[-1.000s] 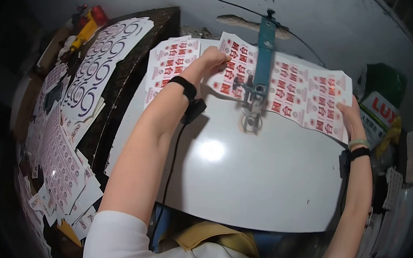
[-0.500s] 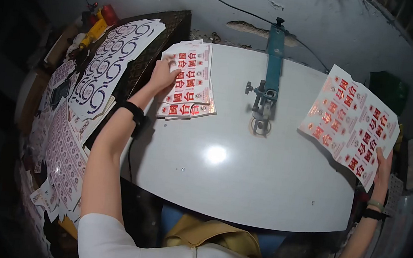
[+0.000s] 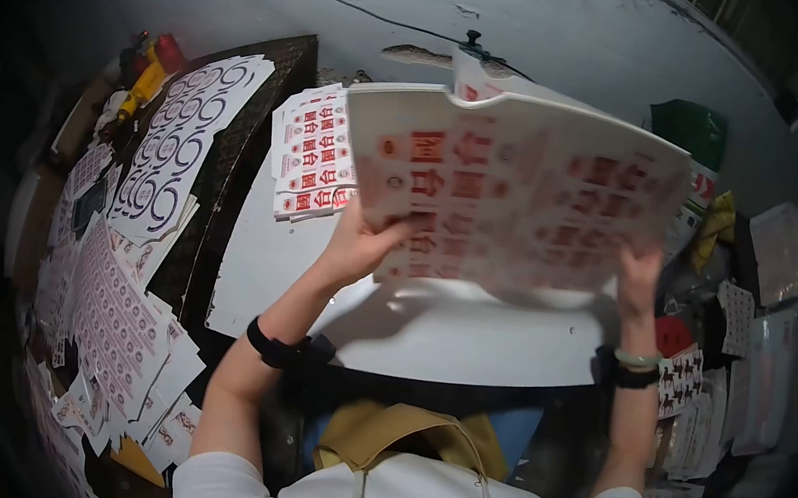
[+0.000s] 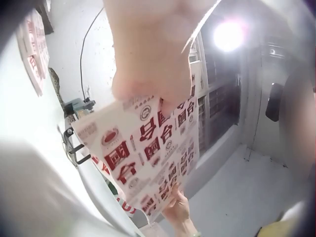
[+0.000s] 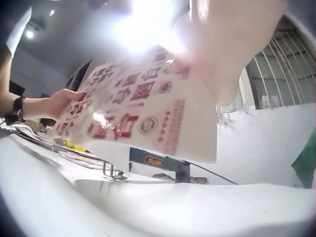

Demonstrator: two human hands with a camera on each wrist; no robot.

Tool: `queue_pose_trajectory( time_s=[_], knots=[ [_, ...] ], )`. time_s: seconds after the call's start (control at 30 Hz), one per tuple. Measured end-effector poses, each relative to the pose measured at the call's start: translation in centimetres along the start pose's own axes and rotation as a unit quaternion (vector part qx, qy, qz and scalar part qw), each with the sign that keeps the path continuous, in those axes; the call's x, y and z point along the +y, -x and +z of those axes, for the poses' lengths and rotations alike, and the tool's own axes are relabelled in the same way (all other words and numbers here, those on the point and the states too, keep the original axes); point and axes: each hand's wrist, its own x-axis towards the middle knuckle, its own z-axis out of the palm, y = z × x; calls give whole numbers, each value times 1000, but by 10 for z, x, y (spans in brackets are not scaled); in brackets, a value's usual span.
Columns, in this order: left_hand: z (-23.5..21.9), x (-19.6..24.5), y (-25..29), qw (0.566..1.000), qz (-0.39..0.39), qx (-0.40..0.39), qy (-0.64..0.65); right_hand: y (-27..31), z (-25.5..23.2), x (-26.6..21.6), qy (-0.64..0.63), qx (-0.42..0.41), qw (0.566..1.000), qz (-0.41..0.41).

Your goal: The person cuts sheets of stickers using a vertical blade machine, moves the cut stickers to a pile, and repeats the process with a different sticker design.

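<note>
Both hands hold up printed sheets (image 3: pixel 520 184) with red characters, raised above the white table (image 3: pixel 467 342). The left hand (image 3: pixel 361 245) pinches the lower left part, thumb on the near face. At the lower right part, the right hand (image 3: pixel 639 272) grips with its thumb on the same face. In the left wrist view the red print (image 4: pixel 153 143) shows sharply, with the right hand (image 4: pixel 177 212) at the far end. The right wrist view has the left hand (image 5: pixel 61 102) on the sheet's far side. The sheets hide most of the green machine arm (image 5: pixel 160 160).
A pile of red-printed sheets (image 3: pixel 317 155) lies at the table's left. Beyond it, a dark slanted board (image 3: pixel 246 138) bears sheets with purple rings (image 3: pixel 174 141). More printed papers (image 3: pixel 114 318) lie at left. A green bag (image 3: pixel 689 128) and packets stand at right.
The left hand has moved right from the pile and now holds the sheets too. The right hand has come inward from the far right. The sheets are now raised in front of the machine.
</note>
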Motion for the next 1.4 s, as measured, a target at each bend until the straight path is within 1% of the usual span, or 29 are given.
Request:
queue_pose_trajectory(
  time_s=[0.03,0.07,0.13,0.17,0.23,0.3,0.33,0.4,0.43,0.53,0.6,0.63,0.67,0.73,0.77,0.8,0.87,0.9,1.0,1.07,1.1,1.13,1.17,1.2,1.23,1.27,1.33,1.37,1.4],
  knots=[
    [2,2,2,990,76,39,-110,0,4,2,16,-16,999,31],
    [2,4,6,990,80,37,-111,0,12,-2,16,-13,999,26],
    [-4,4,15,982,92,85,-145,1,28,-7,9,-54,996,66],
    [-13,-8,19,983,42,93,-155,7,33,-3,7,-53,996,69],
    [-19,-32,20,985,28,113,-124,8,38,16,24,-59,984,164],
    [-12,-28,16,988,0,146,-50,0,35,18,-13,-76,986,150],
    [-15,-31,15,988,3,144,-51,0,33,20,-51,-95,984,145],
    [-24,-34,13,993,32,92,-66,0,31,23,-40,-94,984,149],
    [-29,-35,13,993,38,90,-66,0,30,24,-30,-95,983,157],
    [-31,-29,10,989,29,62,-129,9,25,3,-30,-83,983,162],
    [-26,-18,17,969,80,47,-230,19,24,-19,17,-68,990,120],
    [-38,-40,13,973,101,58,-198,26,14,-22,10,-83,989,120],
    [-38,-36,15,995,45,60,-63,30,4,-27,5,-97,988,121],
    [-35,-38,15,994,25,101,-38,32,24,-67,-17,-150,988,-37],
    [-31,-37,19,994,41,73,-76,37,21,-73,-1,-141,987,-77],
    [-29,-39,20,994,41,74,-74,43,26,-86,-12,-141,983,-119],
    [-26,-44,22,989,118,84,-22,51,25,-105,-8,-148,977,-155],
    [-25,-44,25,990,115,84,-21,56,23,-111,-19,-150,978,-147],
    [-25,-36,25,982,175,58,-37,66,17,-116,-12,-148,983,-108],
    [-22,-26,26,973,220,41,-49,69,3,-95,-19,-152,982,-112],
    [-11,-8,38,992,121,31,8,72,-2,-86,-62,-125,989,-45],
    [-22,-6,41,981,129,-40,-142,74,-7,-77,-105,-96,990,24],
    [-16,1,45,960,157,-3,-231,70,-13,-67,-146,-86,984,63],
    [-6,14,49,930,183,33,-317,71,-2,-63,-22,29,995,91],
    [4,30,57,987,51,47,-148,69,3,-57,0,-22,995,94],
    [3,27,58,989,56,55,-125,62,6,-46,23,-75,992,96],
    [-10,1,56,995,12,37,-96,57,5,-8,19,-111,986,123],
    [-11,-4,56,994,15,35,-98,54,6,-8,27,-158,974,160],
    [-11,-7,56,995,18,52,-80,49,8,-9,27,-156,976,152]
  ],
)
